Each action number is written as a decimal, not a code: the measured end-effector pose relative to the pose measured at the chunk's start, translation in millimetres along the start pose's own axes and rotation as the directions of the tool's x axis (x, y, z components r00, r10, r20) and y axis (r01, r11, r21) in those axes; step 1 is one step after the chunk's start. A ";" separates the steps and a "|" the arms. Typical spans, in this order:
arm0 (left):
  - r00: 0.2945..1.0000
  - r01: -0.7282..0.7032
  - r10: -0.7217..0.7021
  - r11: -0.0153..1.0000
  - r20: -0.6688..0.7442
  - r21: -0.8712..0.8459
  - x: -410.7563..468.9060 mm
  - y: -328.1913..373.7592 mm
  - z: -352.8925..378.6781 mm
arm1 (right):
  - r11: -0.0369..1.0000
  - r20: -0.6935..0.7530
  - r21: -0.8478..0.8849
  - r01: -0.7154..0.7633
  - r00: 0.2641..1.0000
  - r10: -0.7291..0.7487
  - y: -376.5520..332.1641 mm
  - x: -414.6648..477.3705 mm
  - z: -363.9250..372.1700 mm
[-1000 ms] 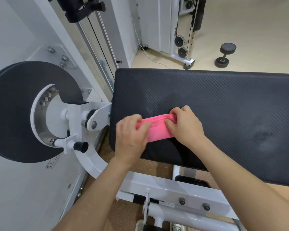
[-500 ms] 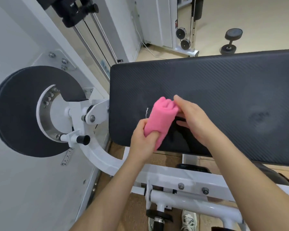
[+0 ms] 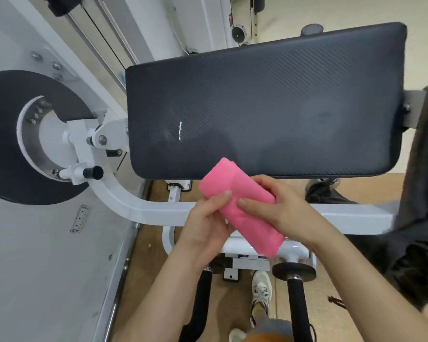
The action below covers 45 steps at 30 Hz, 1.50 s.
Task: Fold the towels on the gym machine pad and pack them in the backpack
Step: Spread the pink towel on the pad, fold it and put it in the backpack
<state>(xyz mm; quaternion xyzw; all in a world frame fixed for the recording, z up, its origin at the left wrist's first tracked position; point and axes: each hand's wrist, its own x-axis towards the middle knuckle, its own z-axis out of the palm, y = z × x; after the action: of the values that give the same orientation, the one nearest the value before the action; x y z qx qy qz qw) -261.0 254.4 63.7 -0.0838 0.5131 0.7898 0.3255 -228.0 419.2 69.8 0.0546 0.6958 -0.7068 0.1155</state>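
We look down into a gym with a pale floor (image 3: 344,11) at the top of the view and a brown floor (image 3: 371,188) lower down. A large black pad (image 3: 269,107) lies across the middle, its top bare except for a short white thread (image 3: 180,130) left of its centre. A white frame (image 3: 158,208) curves out from under the pad's left end and runs across below it, and a black disc (image 3: 0,134) is mounted on the left. In front of the pad's near edge, two bare hands hold a pink towel (image 3: 253,227) in the air. The towel is folded or rolled into a thick bundle that slants from upper left to lower right; its top end overlaps the pad's edge in the view, and it does not rest on the pad. The left hand (image 3: 205,225) grips the bundle from the left, its thumb laid across the front and its fingers hidden behind. The right hand (image 3: 282,213) grips it from the right, thumb on the front and fingers curled round the far side. The two thumb tips lie close together on the cloth. Below the hands we see two black handles (image 3: 297,304) and a pale shoe (image 3: 261,290) on the floor. Dark fabric (image 3: 425,218) hangs at the right edge; we cannot tell what it is.
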 end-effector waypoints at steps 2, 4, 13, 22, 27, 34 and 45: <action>0.997 -0.031 0.035 0.997 -0.066 0.066 -15.6 -4.8 7.5 | 0.999 0.043 -0.042 -0.011 0.999 0.013 -1.5 -24.9 -4.7; 0.978 -0.083 0.107 0.987 -0.180 0.136 -35.0 -15.5 18.1 | 0.993 0.084 -0.109 -0.044 0.995 0.053 -2.9 -49.4 -3.4; 0.945 -0.277 0.320 0.895 -0.071 0.350 -147.1 -81.6 40.1 | 0.945 0.256 -0.104 -0.310 0.910 0.327 24.1 -169.6 5.2; 0.890 -0.297 0.429 0.801 -0.153 0.519 -172.2 -140.0 95.3 | 0.936 0.267 -0.265 -0.230 0.916 0.301 27.1 -236.6 -66.1; 0.870 -0.162 0.443 0.670 -0.215 0.725 -143.8 -202.8 143.1 | 0.650 0.135 -0.755 0.082 0.990 0.033 47.2 -250.0 -142.4; 0.834 -0.039 0.496 0.494 -0.244 0.869 -112.5 -308.0 269.6 | 0.473 0.055 -0.873 0.119 0.988 -0.146 94.0 -253.9 -280.4; 0.647 0.435 0.188 0.706 -0.739 0.560 -0.2 -419.4 239.0 | 0.445 0.327 -0.835 0.323 0.942 -0.071 162.1 -230.8 -299.5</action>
<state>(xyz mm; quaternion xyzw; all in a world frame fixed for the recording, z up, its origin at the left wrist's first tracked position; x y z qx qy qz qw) 39.1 570.7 -143.3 -0.3115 0.8492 0.4001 0.1474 9.1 736.9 -40.5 -0.1816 0.9404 -0.2574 0.1277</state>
